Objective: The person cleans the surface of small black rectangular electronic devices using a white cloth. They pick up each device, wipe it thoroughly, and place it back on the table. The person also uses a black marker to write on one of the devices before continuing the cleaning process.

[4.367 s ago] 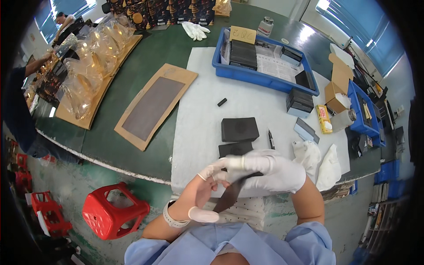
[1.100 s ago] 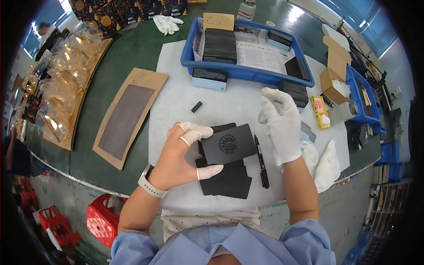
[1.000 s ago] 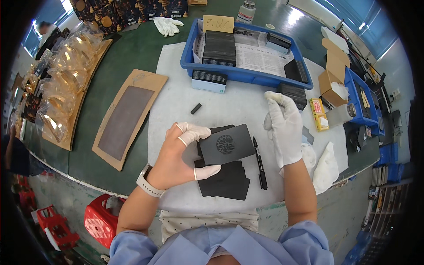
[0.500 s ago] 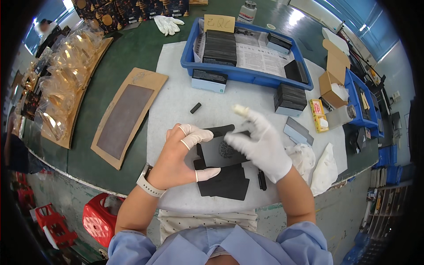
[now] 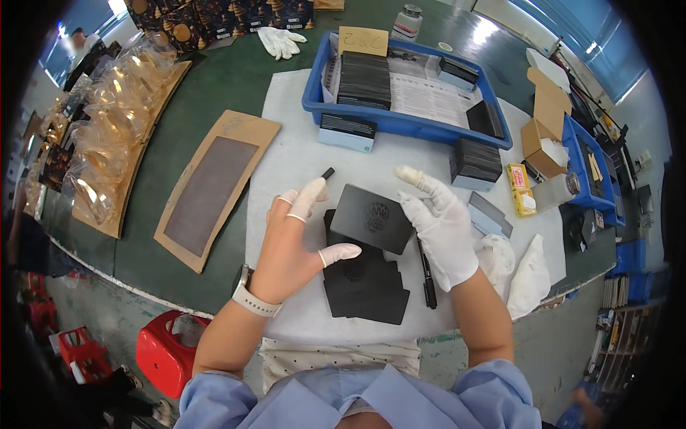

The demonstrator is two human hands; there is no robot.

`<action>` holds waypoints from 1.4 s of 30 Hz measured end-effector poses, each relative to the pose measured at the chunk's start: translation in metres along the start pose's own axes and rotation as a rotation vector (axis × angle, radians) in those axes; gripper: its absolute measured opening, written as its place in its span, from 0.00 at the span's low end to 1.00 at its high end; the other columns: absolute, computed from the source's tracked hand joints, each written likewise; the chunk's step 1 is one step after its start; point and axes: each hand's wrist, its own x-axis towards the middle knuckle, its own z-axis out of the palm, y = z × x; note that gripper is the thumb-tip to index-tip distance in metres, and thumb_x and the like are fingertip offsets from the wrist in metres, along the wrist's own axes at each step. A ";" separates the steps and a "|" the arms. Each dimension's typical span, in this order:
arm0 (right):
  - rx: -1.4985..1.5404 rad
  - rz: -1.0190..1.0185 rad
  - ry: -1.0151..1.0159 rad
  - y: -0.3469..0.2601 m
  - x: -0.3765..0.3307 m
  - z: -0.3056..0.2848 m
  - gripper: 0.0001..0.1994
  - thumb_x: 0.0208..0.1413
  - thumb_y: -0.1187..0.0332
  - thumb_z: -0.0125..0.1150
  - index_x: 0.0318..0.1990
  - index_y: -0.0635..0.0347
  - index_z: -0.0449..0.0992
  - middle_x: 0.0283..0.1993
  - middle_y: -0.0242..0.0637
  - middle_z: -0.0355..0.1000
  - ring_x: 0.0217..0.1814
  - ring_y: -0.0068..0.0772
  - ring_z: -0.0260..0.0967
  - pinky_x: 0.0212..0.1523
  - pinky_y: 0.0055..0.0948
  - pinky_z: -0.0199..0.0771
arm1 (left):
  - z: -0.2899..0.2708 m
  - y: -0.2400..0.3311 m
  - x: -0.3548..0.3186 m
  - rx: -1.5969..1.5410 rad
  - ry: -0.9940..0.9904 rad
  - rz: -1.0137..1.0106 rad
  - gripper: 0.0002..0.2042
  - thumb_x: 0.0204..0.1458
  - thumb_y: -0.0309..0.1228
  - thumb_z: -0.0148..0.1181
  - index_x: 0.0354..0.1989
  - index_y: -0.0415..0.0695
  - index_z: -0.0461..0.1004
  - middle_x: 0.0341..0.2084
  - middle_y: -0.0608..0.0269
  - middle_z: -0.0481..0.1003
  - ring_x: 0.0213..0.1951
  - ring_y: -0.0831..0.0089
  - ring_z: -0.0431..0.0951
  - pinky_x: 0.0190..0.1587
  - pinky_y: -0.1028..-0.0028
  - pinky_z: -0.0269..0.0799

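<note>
A flat black rectangular piece (image 5: 364,222) with a round dark pattern is tilted above the table. My right hand (image 5: 444,232), in a white glove with a cover on one fingertip, grips it by its right edge. At its left side is my left hand (image 5: 289,239), with white finger covers on thumb and fingers. Those fingers are spread apart and hold nothing. Beneath lie several similar black flat pieces (image 5: 368,293), overlapping on the white cloth. A black pen (image 5: 429,289) rests beside them, below my right hand. Beyond my left fingertips is a small black cylinder (image 5: 328,173).
A blue tray (image 5: 407,123) holds stacked black pieces at the back. Left lies cardboard with a grey sheet (image 5: 211,189). Stacked black pieces (image 5: 475,163), a yellow box (image 5: 521,187), a clear bottle (image 5: 554,191) and crumpled white gloves (image 5: 527,275) are on the right.
The black piece has been raised and turned, its right edge now in my right hand. My left hand has let go, its fingers opening wider.
</note>
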 end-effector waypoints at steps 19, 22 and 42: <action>-0.073 0.122 -0.127 -0.011 -0.002 0.014 0.33 0.55 0.72 0.65 0.67 0.65 0.57 0.30 0.33 0.74 0.29 0.14 0.67 0.28 0.17 0.66 | 0.005 0.025 -0.009 0.030 -0.246 0.188 0.49 0.24 0.50 0.78 0.57 0.40 0.63 0.48 0.55 0.67 0.49 0.58 0.64 0.53 0.62 0.54; -0.039 0.041 0.020 -0.009 0.001 0.013 0.29 0.56 0.71 0.63 0.64 0.63 0.61 0.31 0.31 0.73 0.29 0.14 0.67 0.29 0.17 0.67 | 0.000 0.027 -0.007 0.020 -0.282 0.193 0.49 0.25 0.51 0.78 0.57 0.38 0.63 0.47 0.55 0.67 0.48 0.58 0.65 0.52 0.62 0.53; -0.088 -0.076 0.161 0.000 -0.006 0.024 0.17 0.60 0.71 0.60 0.56 0.59 0.71 0.30 0.24 0.70 0.21 0.08 0.60 0.21 0.13 0.60 | 0.012 0.026 -0.012 0.268 -0.114 0.136 0.51 0.31 0.58 0.74 0.59 0.32 0.64 0.45 0.52 0.69 0.45 0.58 0.65 0.51 0.61 0.52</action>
